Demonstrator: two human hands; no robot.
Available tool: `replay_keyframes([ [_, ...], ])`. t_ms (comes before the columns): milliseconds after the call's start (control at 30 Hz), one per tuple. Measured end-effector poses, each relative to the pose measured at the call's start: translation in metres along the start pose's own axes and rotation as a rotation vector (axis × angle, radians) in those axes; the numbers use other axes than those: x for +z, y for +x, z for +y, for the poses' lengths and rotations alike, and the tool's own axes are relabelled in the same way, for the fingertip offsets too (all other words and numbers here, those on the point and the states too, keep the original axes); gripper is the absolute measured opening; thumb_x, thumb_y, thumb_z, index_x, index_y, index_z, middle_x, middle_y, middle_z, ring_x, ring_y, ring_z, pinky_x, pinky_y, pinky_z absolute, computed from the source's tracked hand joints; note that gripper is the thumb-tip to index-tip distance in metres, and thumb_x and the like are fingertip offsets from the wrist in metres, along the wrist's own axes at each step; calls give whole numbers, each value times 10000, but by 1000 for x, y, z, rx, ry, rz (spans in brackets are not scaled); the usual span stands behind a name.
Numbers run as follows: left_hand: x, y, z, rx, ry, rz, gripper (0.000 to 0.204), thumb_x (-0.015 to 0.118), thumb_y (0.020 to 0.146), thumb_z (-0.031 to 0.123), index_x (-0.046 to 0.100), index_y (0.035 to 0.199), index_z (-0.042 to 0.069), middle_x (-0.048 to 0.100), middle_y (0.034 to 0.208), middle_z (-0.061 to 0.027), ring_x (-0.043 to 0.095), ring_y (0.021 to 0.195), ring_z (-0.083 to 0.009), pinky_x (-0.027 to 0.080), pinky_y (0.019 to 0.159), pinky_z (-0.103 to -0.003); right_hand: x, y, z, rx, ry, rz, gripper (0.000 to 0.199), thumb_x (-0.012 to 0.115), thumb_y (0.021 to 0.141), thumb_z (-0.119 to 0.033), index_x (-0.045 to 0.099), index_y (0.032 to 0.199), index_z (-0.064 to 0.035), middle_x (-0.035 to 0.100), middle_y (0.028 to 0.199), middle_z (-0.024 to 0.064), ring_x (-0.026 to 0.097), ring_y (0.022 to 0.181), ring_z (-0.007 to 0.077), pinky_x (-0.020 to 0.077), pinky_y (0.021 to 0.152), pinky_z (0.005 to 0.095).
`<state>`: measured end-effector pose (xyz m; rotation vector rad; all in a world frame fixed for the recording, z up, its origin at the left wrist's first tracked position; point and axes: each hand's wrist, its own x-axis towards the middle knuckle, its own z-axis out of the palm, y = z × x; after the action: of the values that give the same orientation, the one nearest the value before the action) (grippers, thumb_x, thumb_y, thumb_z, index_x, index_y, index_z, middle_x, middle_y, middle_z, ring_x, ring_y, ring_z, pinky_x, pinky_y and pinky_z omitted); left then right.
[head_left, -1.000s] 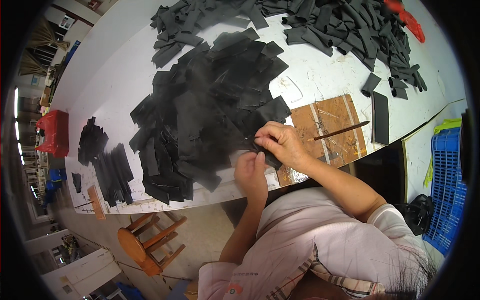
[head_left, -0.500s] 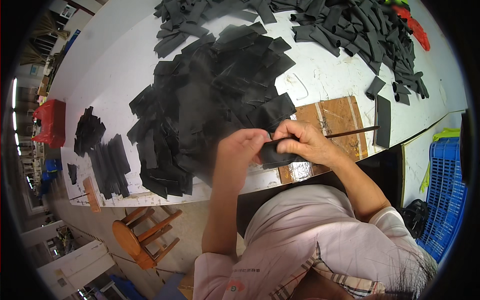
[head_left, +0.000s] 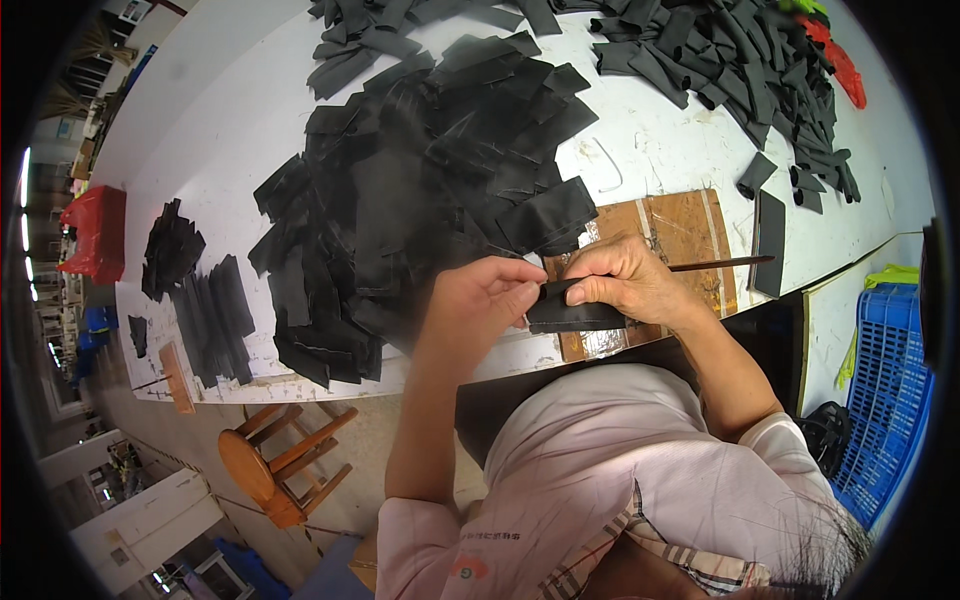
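Note:
My left hand [head_left: 488,298] pinches the left end of a small black fabric piece [head_left: 580,318] between thumb and fingertips. My right hand [head_left: 632,284] grips the same piece near its upper edge, thumb pressed on top. A pale line runs along the piece's lower side. From behind my right hand a thin dark rod [head_left: 725,264] sticks out to the right; its other end is hidden by the hand. Just beyond my hands spreads a large heap of flat black fabric pieces [head_left: 430,190]. Under my right hand lies a brown, taped board [head_left: 690,235].
Rolled dark pieces [head_left: 740,70] are piled at the far right of the white table [head_left: 240,90]. A dark flat strip [head_left: 768,245] lies right of the board. Stacked strips [head_left: 215,320] sit at left. A wooden stool [head_left: 270,460] and a blue crate [head_left: 885,390] flank me.
Both hands have shifted slightly, and the fabric piece now shows flatter, its pale line more visible. The rod has moved a little to the right with my right hand.

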<state>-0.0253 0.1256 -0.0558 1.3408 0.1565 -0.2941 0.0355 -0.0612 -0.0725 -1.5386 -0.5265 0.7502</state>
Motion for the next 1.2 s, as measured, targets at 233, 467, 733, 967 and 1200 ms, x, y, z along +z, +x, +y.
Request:
replay_keyframes([
  [233, 1, -5, 0, 12, 392, 15, 70, 560, 743, -37, 579, 809, -26, 561, 675, 10, 491, 580, -16, 392, 522, -150, 3, 4, 3, -83, -255, -62, 169, 653, 711, -118, 597, 777, 27, 576, 701, 72, 527, 638, 173, 420, 594, 271],
  [467, 36, -8, -36, 242, 19, 364, 86, 558, 750, -52, 555, 829, -20, 555, 702, -1, 509, 634, -26, 414, 576, -155, 36, -6, -5, -258, -243, 353, 211, 672, 677, -108, 597, 835, 9, 525, 726, 85, 492, 601, 202, 408, 525, 275],
  [733, 47, 0, -54, 433, 487, 768, 67, 571, 717, -47, 561, 779, -26, 599, 681, -67, 538, 538, -62, 424, 476, -185, 43, 3, 0, -472, -882, 450, 141, 619, 656, 5, 579, 790, 16, 511, 674, 106, 520, 541, 268, 443, 505, 348],
  [967, 21, -4, -35, 22, -772, 238, 212, 562, 702, -71, 490, 892, -8, 564, 718, -53, 400, 448, -20, 280, 384, -153, 38, 1, 5, -117, -179, 412, 63, 590, 705, -8, 571, 753, 29, 502, 616, 42, 467, 506, 111, 368, 429, 240],
  [1200, 46, 3, -40, 181, -149, 487, 195, 501, 699, -99, 513, 871, -7, 573, 787, -50, 465, 558, -27, 324, 437, -157, 35, -8, 7, 283, 1109, 168, 104, 614, 759, -89, 531, 743, -28, 454, 620, -27, 379, 513, 44, 287, 432, 172],
])
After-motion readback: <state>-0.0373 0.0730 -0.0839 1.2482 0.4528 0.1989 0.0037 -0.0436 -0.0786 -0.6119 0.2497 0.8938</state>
